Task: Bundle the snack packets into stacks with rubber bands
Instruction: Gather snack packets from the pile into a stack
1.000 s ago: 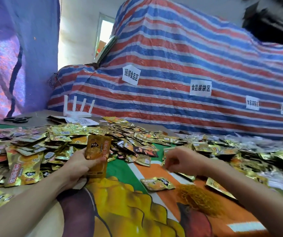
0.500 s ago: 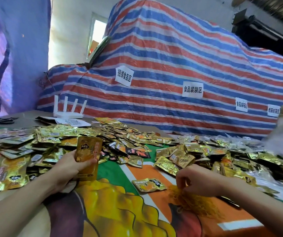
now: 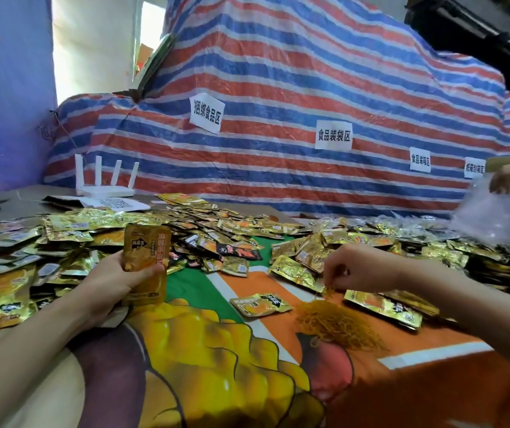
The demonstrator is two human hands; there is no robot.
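My left hand (image 3: 114,282) grips an upright stack of orange-gold snack packets (image 3: 147,254) above the printed table cover. My right hand (image 3: 355,268) hovers just above a heap of yellow rubber bands (image 3: 335,324), its fingertips pinching a thin band lifted from the heap. A single packet (image 3: 259,304) lies flat between my hands. Loose gold packets (image 3: 71,239) are piled across the table behind both hands.
A white router (image 3: 105,188) and papers sit at the back left. A striped tarp wall (image 3: 278,88) with paper labels rises behind the table. At the far right another person's hand (image 3: 502,180) holds a clear plastic bag (image 3: 491,214).
My right hand has risen a little off the rubber band heap, drawing a band up. My left hand keeps the stack upright in the same place.
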